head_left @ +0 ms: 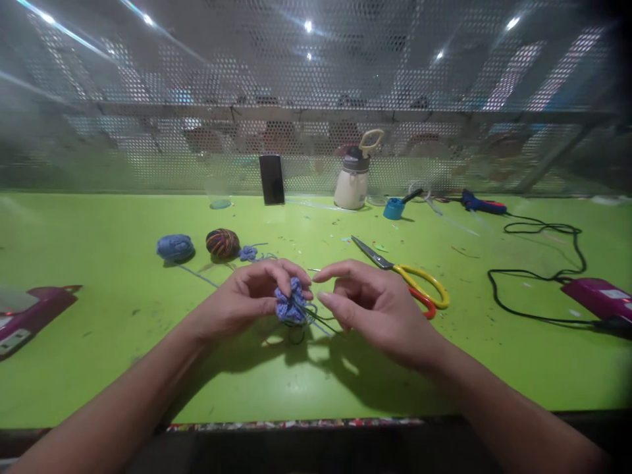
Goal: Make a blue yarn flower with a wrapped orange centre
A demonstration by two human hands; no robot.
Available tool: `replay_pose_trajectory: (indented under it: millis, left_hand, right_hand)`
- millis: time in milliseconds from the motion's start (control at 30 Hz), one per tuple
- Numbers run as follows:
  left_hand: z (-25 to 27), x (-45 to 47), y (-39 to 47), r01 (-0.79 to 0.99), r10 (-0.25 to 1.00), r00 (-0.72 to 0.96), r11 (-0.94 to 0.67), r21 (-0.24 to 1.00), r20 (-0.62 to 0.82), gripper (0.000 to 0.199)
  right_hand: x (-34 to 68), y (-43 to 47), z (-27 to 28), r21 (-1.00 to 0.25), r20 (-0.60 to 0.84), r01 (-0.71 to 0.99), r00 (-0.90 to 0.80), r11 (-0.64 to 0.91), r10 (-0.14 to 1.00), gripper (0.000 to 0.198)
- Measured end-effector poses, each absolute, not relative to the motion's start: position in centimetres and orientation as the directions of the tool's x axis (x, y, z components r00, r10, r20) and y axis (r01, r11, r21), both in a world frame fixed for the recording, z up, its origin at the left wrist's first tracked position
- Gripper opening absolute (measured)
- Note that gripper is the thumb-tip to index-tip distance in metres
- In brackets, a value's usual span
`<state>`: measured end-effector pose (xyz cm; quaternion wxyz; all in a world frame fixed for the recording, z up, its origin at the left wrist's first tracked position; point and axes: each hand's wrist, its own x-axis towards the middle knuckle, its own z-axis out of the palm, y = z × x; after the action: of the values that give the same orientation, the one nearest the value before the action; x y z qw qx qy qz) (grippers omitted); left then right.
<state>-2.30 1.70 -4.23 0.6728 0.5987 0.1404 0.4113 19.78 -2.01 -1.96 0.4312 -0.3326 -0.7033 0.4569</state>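
Between the thumb and fingers of my left hand (pixel 257 289) is a small blue-purple crocheted flower (pixel 291 303), held just above the table. Dark green strands (pixel 318 317) and blue yarn tails trail from it to the right. My right hand (pixel 370 306) hovers close by on that side, thumb and index finger apart, its other fingers curled. I see nothing in its grip. A thin metallic tip shows near its index finger; what it belongs to is unclear. Behind my left hand are a second crocheted piece (pixel 248 253), a multicoloured yarn ball (pixel 222 243) and a blue yarn ball (pixel 175 247).
Scissors (pixel 395 266) with yellow and red handles lie beside my right hand. Farther back stand a phone (pixel 272 180), a bottle (pixel 352 181) and a blue tape roll (pixel 394 209). A glue gun (pixel 484 203) and corded purple power strip (pixel 600 297) are at right; another power strip (pixel 37 315) is left.
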Motion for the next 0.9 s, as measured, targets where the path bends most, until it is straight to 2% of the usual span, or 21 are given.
replay_pose_trajectory:
  millis: [200,400,467,567,700,800,867,900]
  left_hand:
    - [-4.1,-2.2,1.5,-0.422,0.703,0.613,-0.094,0.902,0.36,0.006]
    - [-4.3,-2.1,1.3,-0.412,0.683,0.65,-0.052,0.91,0.333,0.003]
    - [-4.3,-2.0,1.3,-0.405,0.677,0.664,-0.032,0.914,0.318,0.003]
    - [-4.3,-2.0,1.3,-0.394,0.691,0.664,-0.001,0.919,0.285,0.003]
    - [-4.3,-1.9,1.3,-0.401,0.709,0.652,0.021,0.916,0.269,0.005]
    - [-4.3,-1.9,1.2,-0.408,0.712,0.646,0.015,0.913,0.277,0.005]
    - [-4.3,-1.9,1.2,-0.406,0.715,0.638,-0.004,0.914,0.286,0.005]
    - [-4.3,-1.9,1.2,-0.402,0.719,0.632,-0.016,0.915,0.29,0.005]
  right_hand:
    - [20.3,-2.5,-0.8,-0.899,0.373,0.074,-0.386,0.431,0.844,0.007]
    - [20.9,-1.5,-0.8,-0.937,0.332,-0.214,-0.286,0.278,0.899,0.01]
    - [21.1,-1.2,-0.9,-0.939,0.3,-0.249,-0.26,0.237,0.918,0.012]
    - [21.3,-1.2,-0.8,-0.948,0.314,-0.145,-0.305,0.282,0.899,0.013]
    - [21.0,-2.2,-0.3,-0.825,0.424,0.165,-0.452,0.541,0.785,0.025]
    - [20.4,-2.8,-0.3,-0.737,0.423,0.285,-0.514,0.613,0.747,0.016]
    - [20.0,-2.8,-0.7,-0.729,0.389,0.319,-0.534,0.605,0.751,0.004]
    - [19.8,-2.7,-0.8,-0.737,0.369,0.323,-0.543,0.594,0.754,0.005]
